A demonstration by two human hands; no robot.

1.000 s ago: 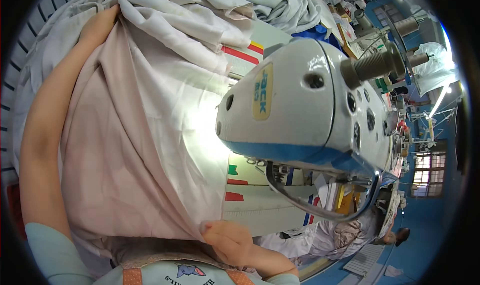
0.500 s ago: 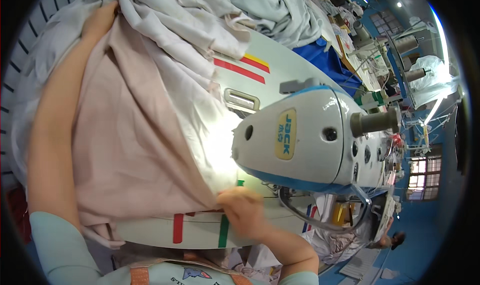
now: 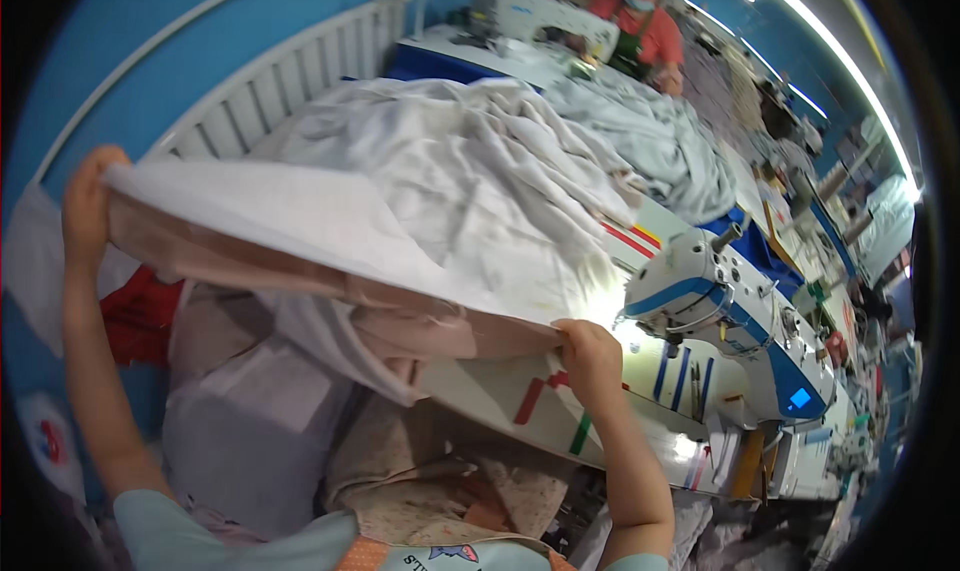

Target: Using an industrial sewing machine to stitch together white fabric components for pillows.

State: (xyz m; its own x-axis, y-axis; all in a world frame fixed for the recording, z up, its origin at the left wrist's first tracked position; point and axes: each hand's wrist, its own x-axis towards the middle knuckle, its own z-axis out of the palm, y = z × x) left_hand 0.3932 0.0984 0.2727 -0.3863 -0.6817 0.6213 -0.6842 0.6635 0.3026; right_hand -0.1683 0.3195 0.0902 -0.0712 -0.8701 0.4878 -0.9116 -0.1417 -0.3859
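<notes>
Pink-and-white cloth (image 3: 300, 241) (stretched taut) between left hand (image 3: 88, 206) and right hand (image 3: 590, 356)

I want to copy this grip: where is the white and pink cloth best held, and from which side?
By the two ends of its stretched edge, I'd say: the left hand pinches the far corner of the cloth from the left, the right hand the near end from below. The edge runs taut between them, so the layers likely stay aligned.

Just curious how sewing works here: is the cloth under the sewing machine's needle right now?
No, both hands hold the cloth stretched in the air, beside the sewing machine.
</notes>
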